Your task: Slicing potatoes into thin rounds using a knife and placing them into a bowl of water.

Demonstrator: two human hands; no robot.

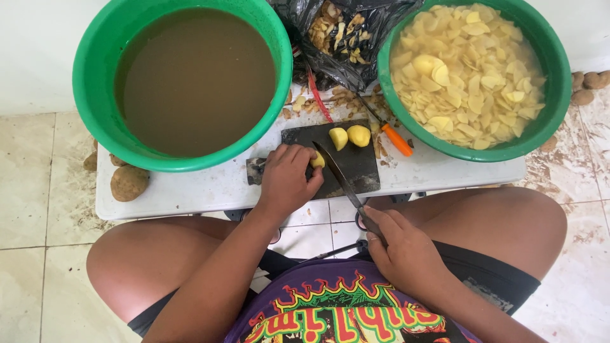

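Nearest us, the right hand point(406, 251) is wrapped tight round the handle of a long kitchen knife point(340, 178), blade angling up and left onto the dark cutting board point(362, 168). The left hand point(286, 178) sits on the board's left half, fingers curled together, pinching a small peeled potato piece point(318, 161) right at the blade. That's the worry: the fingertips are touching distance from the edge, and a wet, rounded piece could roll or slip. The board overhangs the near edge of the white table point(190, 184), so it might tip. Two peeled potato halves point(349, 136) wait further back. Far left, the green basin of murky water point(190, 79) hides whatever lies under its surface; the basin of potato slices point(473, 73), far right, is cut off at the top.
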